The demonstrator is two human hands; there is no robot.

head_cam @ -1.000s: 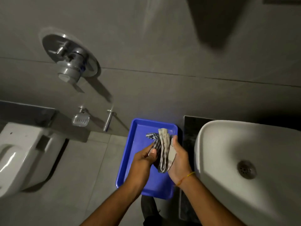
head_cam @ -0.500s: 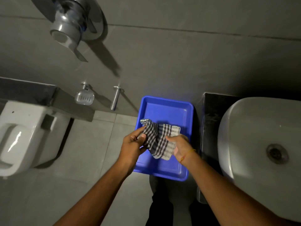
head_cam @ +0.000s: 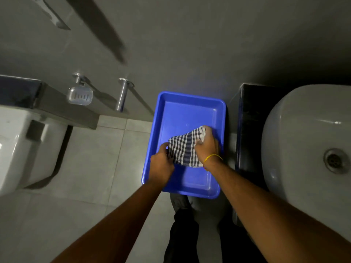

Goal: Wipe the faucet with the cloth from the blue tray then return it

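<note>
A checked blue-and-white cloth (head_cam: 185, 148) lies spread low over the middle of the blue tray (head_cam: 187, 109), which stands on the floor against the wall. My left hand (head_cam: 161, 162) pinches the cloth's left edge. My right hand (head_cam: 207, 147), with a yellow band at the wrist, grips its right side and covers part of it. Whether the cloth touches the tray floor I cannot tell. Only the tip of the wall faucet's handle (head_cam: 57, 20) shows at the top left; the rest is out of frame.
A white washbasin (head_cam: 303, 141) with a drain fills the right side, beside a dark counter edge (head_cam: 247, 130). A toilet (head_cam: 17, 147) stands at left. A soap dish (head_cam: 79, 95) and a chrome spout (head_cam: 122, 97) stick out of the wall. My feet are below the tray.
Both hands have lowered the cloth into the tray and spread it flatter. The view has tilted down, so the wall faucet has slid almost out of the top.
</note>
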